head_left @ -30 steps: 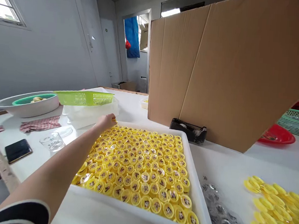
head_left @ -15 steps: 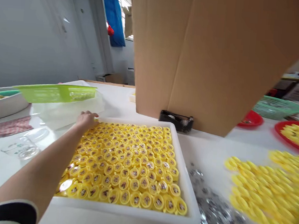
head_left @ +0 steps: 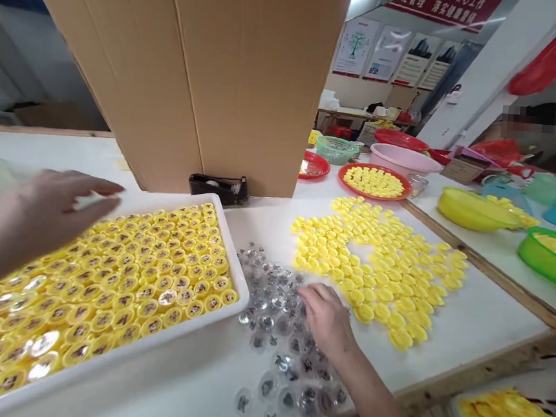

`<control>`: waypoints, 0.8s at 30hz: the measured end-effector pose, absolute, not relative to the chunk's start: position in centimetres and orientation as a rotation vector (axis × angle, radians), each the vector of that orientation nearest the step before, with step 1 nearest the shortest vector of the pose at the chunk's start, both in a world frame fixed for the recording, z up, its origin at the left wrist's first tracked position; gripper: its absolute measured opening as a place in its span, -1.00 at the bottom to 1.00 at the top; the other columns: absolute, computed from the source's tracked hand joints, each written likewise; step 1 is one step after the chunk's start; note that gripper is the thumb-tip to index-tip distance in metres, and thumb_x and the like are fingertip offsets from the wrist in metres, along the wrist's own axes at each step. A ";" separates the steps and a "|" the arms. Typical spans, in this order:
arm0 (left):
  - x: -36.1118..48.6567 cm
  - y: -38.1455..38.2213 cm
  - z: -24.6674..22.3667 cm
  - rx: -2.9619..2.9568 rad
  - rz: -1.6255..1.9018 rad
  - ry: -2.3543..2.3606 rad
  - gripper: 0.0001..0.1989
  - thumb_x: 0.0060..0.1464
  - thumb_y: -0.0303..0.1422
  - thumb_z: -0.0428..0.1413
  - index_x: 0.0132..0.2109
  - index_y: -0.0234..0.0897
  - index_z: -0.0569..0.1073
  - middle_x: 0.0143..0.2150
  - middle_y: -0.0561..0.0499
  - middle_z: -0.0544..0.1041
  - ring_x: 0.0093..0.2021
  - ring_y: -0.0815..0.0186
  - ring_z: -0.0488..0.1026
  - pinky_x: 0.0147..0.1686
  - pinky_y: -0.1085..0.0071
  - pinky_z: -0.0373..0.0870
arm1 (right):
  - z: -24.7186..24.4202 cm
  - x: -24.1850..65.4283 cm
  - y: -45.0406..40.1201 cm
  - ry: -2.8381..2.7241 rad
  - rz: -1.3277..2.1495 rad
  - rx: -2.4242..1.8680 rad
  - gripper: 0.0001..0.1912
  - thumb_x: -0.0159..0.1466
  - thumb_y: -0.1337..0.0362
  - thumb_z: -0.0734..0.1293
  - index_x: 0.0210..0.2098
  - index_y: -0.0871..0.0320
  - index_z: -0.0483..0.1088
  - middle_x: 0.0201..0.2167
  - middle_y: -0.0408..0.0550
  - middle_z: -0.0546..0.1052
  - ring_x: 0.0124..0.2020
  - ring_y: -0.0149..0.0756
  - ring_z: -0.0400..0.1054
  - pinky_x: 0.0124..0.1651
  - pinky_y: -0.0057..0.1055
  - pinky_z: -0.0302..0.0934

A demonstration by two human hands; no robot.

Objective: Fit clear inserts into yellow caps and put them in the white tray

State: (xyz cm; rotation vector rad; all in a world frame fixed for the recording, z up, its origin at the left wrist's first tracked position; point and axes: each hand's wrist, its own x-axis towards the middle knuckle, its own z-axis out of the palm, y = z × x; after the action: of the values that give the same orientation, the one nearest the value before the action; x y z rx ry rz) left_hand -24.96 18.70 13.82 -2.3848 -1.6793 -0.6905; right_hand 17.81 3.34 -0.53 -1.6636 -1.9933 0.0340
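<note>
My left hand (head_left: 49,205) hangs over the left part of the white tray (head_left: 239,289), its thumb and fingers apart and nothing seen between them. Rows of round yellow pieces with printed pictures (head_left: 156,295) fill the tray. Beside the tray lie loose clear discs with dark prints (head_left: 270,299). My right hand (head_left: 327,316) reaches to the right edge of these discs, fingers bent down and close together; what its fingertips hold, if anything, is hidden. Plain yellow pieces (head_left: 385,263) are spread on the white table (head_left: 184,388) beyond that hand.
A big cardboard sheet (head_left: 249,89) stands behind the tray, with a black tape dispenser (head_left: 218,189) at its foot. Red plates, including one of yellow pieces (head_left: 372,182), a pink basin (head_left: 403,160) and a yellow basket (head_left: 472,211) are farther back. A person (head_left: 529,123) is at the far right.
The view has turned right. My left hand has lifted off the tray's far left corner with its fingers apart. My right hand has come into view at the clear discs.
</note>
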 end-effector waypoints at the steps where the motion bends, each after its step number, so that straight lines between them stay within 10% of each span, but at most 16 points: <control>1: -21.7 16.9 14.2 -2.409 -0.721 -1.653 -0.59 0.11 -0.07 -0.04 -0.08 -0.27 0.46 -0.19 0.08 0.47 -0.16 0.25 0.36 -0.10 0.23 0.31 | -0.3 17.8 4.3 -2.049 0.048 -1.653 -0.60 0.24 0.57 0.13 -0.12 0.07 0.44 -0.18 0.02 0.46 -0.14 -0.17 0.30 -0.11 -0.28 0.22; 8: -7.0 10.8 11.2 -2.974 -0.814 -1.241 -0.77 0.11 -0.27 0.04 -0.17 -0.24 0.52 -0.21 -0.06 0.56 -0.16 0.23 0.45 -0.14 0.33 0.37 | -0.6 17.8 6.5 -2.242 0.099 -1.614 -0.70 0.12 0.65 0.28 -0.45 0.13 0.48 -0.39 -0.06 0.46 -0.28 -0.22 0.28 -0.26 -0.38 0.14; 24: 11.5 16.7 0.1 -2.821 -0.282 -2.003 -0.60 -0.07 -0.31 0.08 -0.08 -0.47 0.44 -0.11 -0.35 0.47 -0.10 -0.02 0.43 -0.18 0.22 0.34 | -2.4 20.5 -0.9 -1.834 0.210 -1.597 -0.76 0.27 0.44 0.19 -0.23 0.11 0.46 -0.40 -0.04 0.34 -0.35 -0.24 0.28 -0.32 -0.38 0.22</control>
State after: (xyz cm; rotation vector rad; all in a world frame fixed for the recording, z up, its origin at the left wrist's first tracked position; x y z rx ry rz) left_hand 11.46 16.71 0.08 -2.8205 -2.0026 -0.2823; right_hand 20.50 -0.87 -2.35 -1.5967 -1.8343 0.2103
